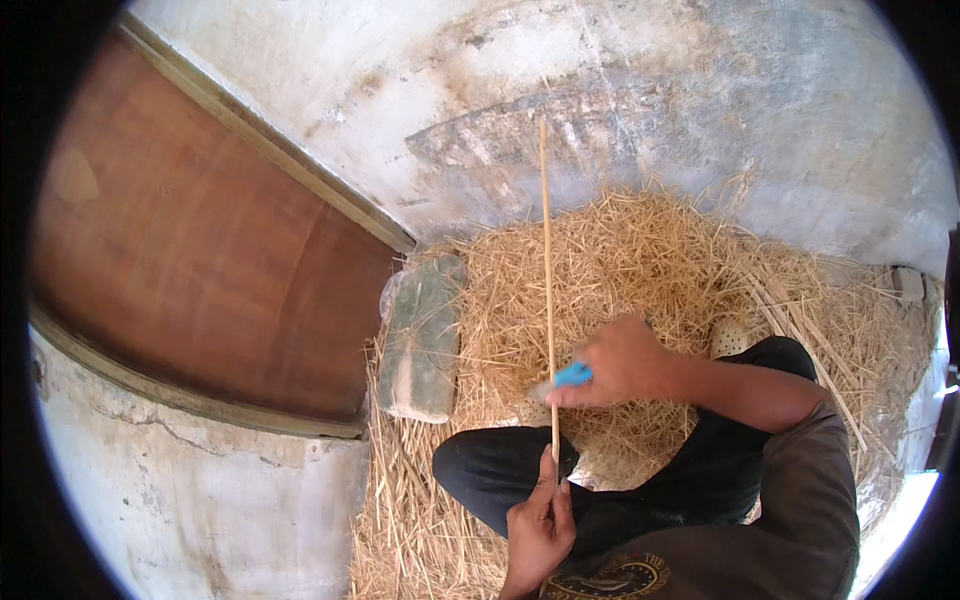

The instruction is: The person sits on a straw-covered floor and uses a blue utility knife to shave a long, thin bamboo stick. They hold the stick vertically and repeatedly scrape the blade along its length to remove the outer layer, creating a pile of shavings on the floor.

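Observation:
A long, thin, pale wooden stick (548, 250) points away from me, its far end up against the view of the wall. My left hand (540, 525) is closed on the stick's near end, in front of my body, with thumb and fingers pinching it. Higher up, my right hand (625, 362) grips a blue-handled knife (572, 375). Its greyish blade, smeared by motion, lies at or against the stick, a little beyond my left hand. Whether the blade is cutting in cannot be made out.
I sit cross-legged on a heap of loose straw (640, 250). A greenish stone block (422, 340) lies to the left, beside a brown door panel (220, 240). A stained wall (620, 90) rises ahead. Longer strips (810, 340) and a perforated cream shoe (730, 338) are at right.

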Tool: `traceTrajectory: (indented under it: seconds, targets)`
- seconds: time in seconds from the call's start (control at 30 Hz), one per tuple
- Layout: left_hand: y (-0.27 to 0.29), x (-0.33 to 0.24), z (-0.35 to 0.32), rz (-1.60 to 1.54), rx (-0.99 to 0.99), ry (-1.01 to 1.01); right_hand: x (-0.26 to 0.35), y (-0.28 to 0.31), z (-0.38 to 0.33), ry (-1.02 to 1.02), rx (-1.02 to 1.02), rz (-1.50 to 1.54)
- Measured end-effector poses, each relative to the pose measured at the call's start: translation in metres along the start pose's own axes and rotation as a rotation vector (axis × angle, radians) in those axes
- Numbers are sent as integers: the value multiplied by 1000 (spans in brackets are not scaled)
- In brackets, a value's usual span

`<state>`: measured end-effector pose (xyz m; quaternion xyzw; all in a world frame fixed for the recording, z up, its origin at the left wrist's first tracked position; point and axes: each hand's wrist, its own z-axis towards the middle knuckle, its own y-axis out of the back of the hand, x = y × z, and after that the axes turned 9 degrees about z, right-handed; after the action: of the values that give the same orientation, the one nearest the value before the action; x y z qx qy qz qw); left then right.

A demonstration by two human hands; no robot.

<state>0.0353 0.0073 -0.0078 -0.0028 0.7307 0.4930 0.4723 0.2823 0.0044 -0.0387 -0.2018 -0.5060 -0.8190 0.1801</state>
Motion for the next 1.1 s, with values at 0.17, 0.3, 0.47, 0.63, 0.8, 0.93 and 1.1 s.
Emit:
traceTrajectory:
  seconds: [0.17,0.3,0.47,0.63,0.8,0.93,1.1]
  targets:
    - [3,0,0,44,-9,-27,4,-5,-6,118,-13,-13]
    - [-2,-9,-8,-14,37,-30,-50,14,26,-337,-52,-69]
    - [-3,1,-8,65,-33,-96,-10,5,2,-154,116,-4]
    - [4,-4,5,256,-107,-76,7,0,-6,26,62,-15]
    - [12,-14,9,365,-96,-30,1,-1,2,-4,33,39]
    - [8,-8,16,363,-135,-70,17,-3,-4,32,93,5]
    - [5,-6,23,398,-162,-68,-14,-7,13,9,-83,-45]
